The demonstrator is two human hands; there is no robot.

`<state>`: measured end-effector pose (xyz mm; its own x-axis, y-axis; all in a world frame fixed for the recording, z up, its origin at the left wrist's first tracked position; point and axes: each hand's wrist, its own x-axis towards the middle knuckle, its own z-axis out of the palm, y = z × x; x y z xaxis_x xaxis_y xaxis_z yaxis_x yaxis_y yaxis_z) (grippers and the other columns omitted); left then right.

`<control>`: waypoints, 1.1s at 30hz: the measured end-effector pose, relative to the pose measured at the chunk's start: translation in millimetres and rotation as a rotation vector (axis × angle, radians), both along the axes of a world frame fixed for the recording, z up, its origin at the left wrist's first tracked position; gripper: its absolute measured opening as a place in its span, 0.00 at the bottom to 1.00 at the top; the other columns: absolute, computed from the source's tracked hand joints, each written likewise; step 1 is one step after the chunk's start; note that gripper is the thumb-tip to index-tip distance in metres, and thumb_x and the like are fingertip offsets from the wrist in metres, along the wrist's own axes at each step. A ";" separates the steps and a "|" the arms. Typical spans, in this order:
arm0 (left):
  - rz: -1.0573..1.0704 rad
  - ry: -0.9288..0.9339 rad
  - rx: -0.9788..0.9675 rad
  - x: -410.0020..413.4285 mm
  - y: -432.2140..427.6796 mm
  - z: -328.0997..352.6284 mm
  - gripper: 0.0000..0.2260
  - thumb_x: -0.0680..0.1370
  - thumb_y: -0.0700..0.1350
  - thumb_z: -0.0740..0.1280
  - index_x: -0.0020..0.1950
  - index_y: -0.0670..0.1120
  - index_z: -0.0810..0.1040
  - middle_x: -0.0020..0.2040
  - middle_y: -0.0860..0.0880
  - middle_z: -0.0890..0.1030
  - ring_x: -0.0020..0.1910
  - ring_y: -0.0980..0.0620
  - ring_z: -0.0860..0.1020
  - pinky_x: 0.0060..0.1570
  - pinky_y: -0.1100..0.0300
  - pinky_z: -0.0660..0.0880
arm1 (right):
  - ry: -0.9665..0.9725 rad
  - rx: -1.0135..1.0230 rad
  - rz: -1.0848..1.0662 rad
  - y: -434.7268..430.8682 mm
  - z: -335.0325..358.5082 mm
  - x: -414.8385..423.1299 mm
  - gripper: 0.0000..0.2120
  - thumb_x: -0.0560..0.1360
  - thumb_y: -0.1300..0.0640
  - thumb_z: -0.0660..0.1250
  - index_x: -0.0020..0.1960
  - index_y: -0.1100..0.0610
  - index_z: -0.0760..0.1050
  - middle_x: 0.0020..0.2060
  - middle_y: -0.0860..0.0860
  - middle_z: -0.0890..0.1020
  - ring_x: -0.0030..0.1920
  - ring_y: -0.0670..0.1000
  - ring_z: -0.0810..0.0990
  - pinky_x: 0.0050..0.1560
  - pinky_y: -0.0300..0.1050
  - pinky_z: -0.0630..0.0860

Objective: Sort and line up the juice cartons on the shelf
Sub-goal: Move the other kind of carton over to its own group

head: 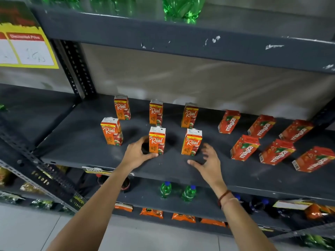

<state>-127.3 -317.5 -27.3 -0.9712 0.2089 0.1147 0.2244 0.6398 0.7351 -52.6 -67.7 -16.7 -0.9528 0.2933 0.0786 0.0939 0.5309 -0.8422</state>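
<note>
Several orange Real cartons stand upright in two rows on the dark grey shelf [87, 147]. My left hand [136, 153] curls around the base of the front middle Real carton [157, 140], thumb at its lower front. Just right of the front right Real carton [191, 141], my right hand [208, 163] hovers with fingers spread and blurred, holding nothing. Several red Maaza cartons, such as the nearest one [243, 147], stand in two rows at the shelf's right.
A higher shelf [181, 42] with green bottles [181, 8] overhangs. Below, small green bottles [165, 189] and dark bottles stand, with orange snack packs [151, 212] lower down. A perforated upright post [76, 69] and a yellow price sign [27, 48] are at left.
</note>
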 end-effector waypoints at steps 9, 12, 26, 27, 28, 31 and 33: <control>-0.080 -0.111 0.057 -21.9 -11.2 6.0 0.27 0.66 0.50 0.76 0.61 0.45 0.74 0.59 0.47 0.79 0.59 0.50 0.75 0.56 0.59 0.66 | -0.095 -0.029 0.197 -2.2 12.3 -36.3 0.25 0.66 0.60 0.75 0.60 0.59 0.71 0.57 0.56 0.80 0.58 0.54 0.78 0.60 0.45 0.72; -0.065 -0.114 0.067 -23.5 -11.7 6.7 0.27 0.66 0.49 0.76 0.62 0.44 0.73 0.60 0.46 0.78 0.60 0.49 0.74 0.57 0.60 0.65 | -0.097 -0.035 0.214 -4.6 14.9 -38.3 0.24 0.67 0.60 0.75 0.60 0.59 0.71 0.56 0.56 0.81 0.56 0.52 0.78 0.58 0.42 0.71; -0.057 -0.143 0.063 -27.5 -13.5 4.5 0.28 0.65 0.50 0.76 0.62 0.44 0.74 0.61 0.46 0.78 0.61 0.49 0.74 0.59 0.57 0.66 | -0.122 -0.042 0.242 -2.4 14.1 -38.3 0.23 0.67 0.59 0.75 0.59 0.58 0.71 0.56 0.55 0.81 0.51 0.45 0.76 0.57 0.42 0.71; -0.057 -0.143 0.059 -27.7 -13.6 4.3 0.28 0.65 0.50 0.76 0.63 0.45 0.74 0.61 0.46 0.78 0.61 0.49 0.74 0.59 0.56 0.66 | -0.124 -0.045 0.244 -1.9 13.7 -38.5 0.23 0.67 0.59 0.75 0.60 0.58 0.71 0.56 0.55 0.81 0.51 0.45 0.77 0.58 0.42 0.71; -0.054 -0.145 0.055 -27.7 -13.7 4.2 0.28 0.65 0.50 0.76 0.63 0.45 0.74 0.61 0.46 0.78 0.61 0.49 0.74 0.59 0.55 0.67 | -0.127 -0.048 0.247 -1.5 13.3 -38.5 0.23 0.67 0.59 0.75 0.60 0.58 0.71 0.56 0.55 0.81 0.52 0.46 0.77 0.58 0.43 0.71; -0.046 -0.150 0.048 -27.1 -12.4 5.5 0.29 0.65 0.49 0.76 0.63 0.44 0.73 0.61 0.45 0.78 0.61 0.49 0.74 0.60 0.54 0.66 | -0.135 -0.052 0.252 -0.8 12.2 -39.4 0.24 0.67 0.58 0.75 0.60 0.57 0.71 0.57 0.55 0.81 0.55 0.50 0.79 0.60 0.45 0.72; -0.046 -0.157 0.049 -26.9 -12.1 6.1 0.28 0.65 0.49 0.77 0.63 0.44 0.73 0.61 0.45 0.78 0.61 0.49 0.74 0.59 0.55 0.66 | -0.133 -0.050 0.255 -0.5 11.4 -40.0 0.24 0.67 0.58 0.75 0.60 0.57 0.71 0.57 0.55 0.80 0.57 0.52 0.79 0.60 0.46 0.71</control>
<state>-154.1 -329.6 -21.2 -0.9676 0.2513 -0.0260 0.1328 0.5937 0.7937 -92.6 -68.3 -5.3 -0.9972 0.0437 -0.0603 0.0742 0.5095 -0.8573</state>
